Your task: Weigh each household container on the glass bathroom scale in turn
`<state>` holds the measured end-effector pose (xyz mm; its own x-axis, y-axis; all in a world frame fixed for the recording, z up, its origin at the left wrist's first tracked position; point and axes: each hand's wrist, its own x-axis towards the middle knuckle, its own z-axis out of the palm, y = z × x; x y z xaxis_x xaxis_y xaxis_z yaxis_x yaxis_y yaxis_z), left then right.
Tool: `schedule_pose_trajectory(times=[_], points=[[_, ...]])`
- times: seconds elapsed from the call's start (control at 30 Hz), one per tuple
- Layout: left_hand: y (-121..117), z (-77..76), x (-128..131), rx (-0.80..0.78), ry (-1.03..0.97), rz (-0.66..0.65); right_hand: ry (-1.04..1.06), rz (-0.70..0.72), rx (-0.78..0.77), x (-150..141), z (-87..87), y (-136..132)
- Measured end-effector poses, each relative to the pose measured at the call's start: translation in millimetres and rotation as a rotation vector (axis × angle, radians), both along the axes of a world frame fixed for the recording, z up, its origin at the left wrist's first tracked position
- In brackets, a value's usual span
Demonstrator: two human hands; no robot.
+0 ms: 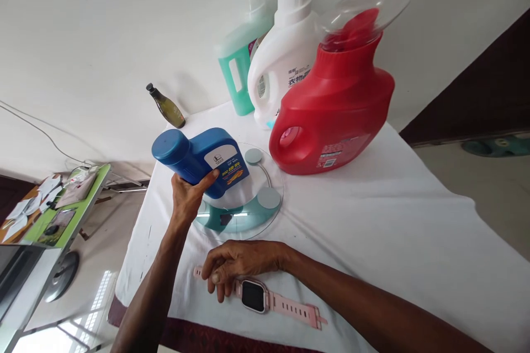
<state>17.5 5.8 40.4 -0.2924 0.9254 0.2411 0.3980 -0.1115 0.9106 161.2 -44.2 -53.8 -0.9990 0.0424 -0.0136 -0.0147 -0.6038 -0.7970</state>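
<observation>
My left hand (187, 197) grips a blue plastic bottle (202, 160) with a blue cap, held tilted just above a round glass scale (248, 204) on the white cloth. My right hand (236, 265) rests on the cloth with its fingers curled over the strap of a pink smartwatch (259, 295), which lies flat near the front edge. Whether the bottle's base touches the scale I cannot tell.
A big red detergent jug (335, 105) stands behind the scale, with a white jug (285, 49) and a teal one (238, 60) against the wall. A small dark glass bottle (167, 106) stands at the back left. A green side table (62, 209) with papers is left.
</observation>
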Motion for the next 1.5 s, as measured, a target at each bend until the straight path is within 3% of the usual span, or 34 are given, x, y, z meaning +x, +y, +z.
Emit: schedule_pose_trajectory(times=[0.13,0.27,0.33,0.47,0.6,0.97,1.5], points=[[2,-5.3,-7,0.026,-0.002,-0.098,-0.005,-0.007,0.005,0,-1.6,0],[2,-18.1,-27,0.193,-0.199,-0.214,-0.008,-0.009,-0.010,0,-5.3,-1],[2,-30.7,-41,0.218,-0.314,-0.113,-0.014,-0.012,-0.017,-1,-7.3,-2],[-2,-62.6,-72,0.166,-0.346,0.304,-0.027,-0.025,-0.027,-2,-9.6,-4],[-2,-79.8,-94,0.153,-0.352,0.414,-0.037,-0.037,-0.024,-2,-8.9,-5],[0,-81.6,-93,0.114,-0.295,0.408,-0.056,-0.040,-0.017,1,-2.9,-4],[-7,-84.5,-95,0.126,-0.265,0.415,-0.077,-0.024,0.045,0,-7.2,-5]])
